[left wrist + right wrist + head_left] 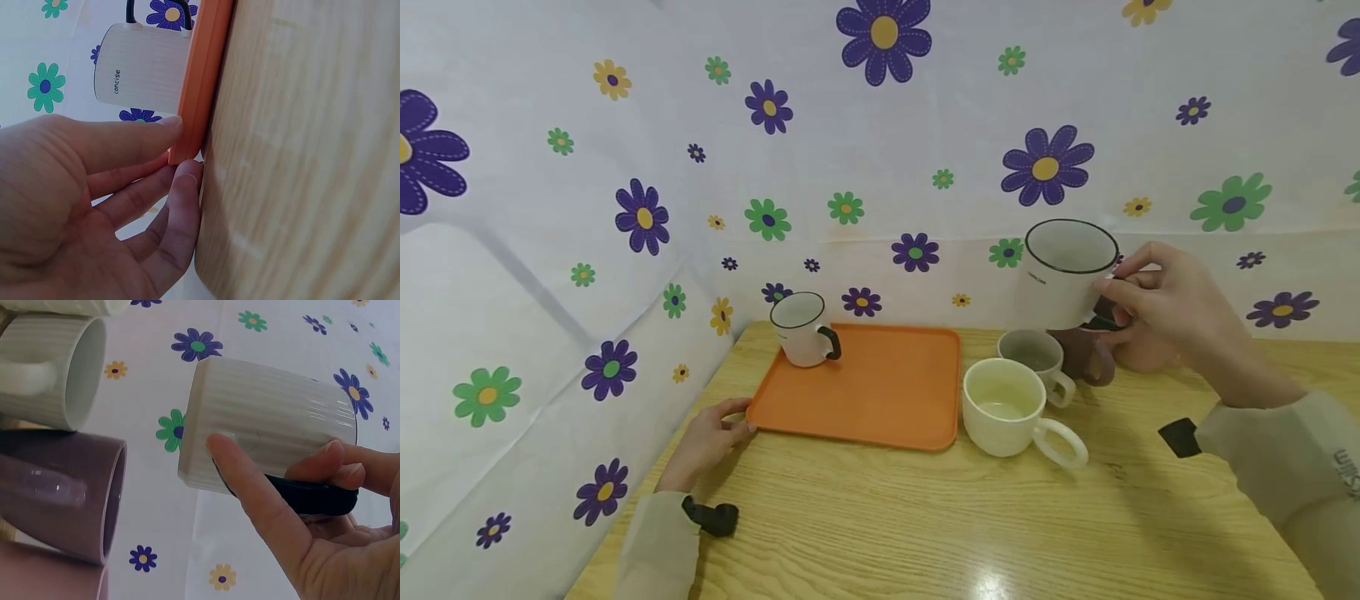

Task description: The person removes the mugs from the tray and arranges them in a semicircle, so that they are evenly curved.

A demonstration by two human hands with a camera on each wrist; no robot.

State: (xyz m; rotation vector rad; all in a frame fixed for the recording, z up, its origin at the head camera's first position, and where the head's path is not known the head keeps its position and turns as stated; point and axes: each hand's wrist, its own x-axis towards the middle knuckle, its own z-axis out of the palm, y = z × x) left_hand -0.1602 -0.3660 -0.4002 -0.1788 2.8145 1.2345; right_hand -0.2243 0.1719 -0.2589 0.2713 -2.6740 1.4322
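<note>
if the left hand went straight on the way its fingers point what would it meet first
The orange tray, right away: the left hand is touching its near left corner.

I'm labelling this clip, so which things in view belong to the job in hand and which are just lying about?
Seemingly in the job:
black-rimmed mug, held up by the right hand
orange tray, its corner held by the left hand
matching mug, on the tray

Apparently just about, untouched:
cream mug
grey mug
purple mug
pink cup, partly hidden
</note>
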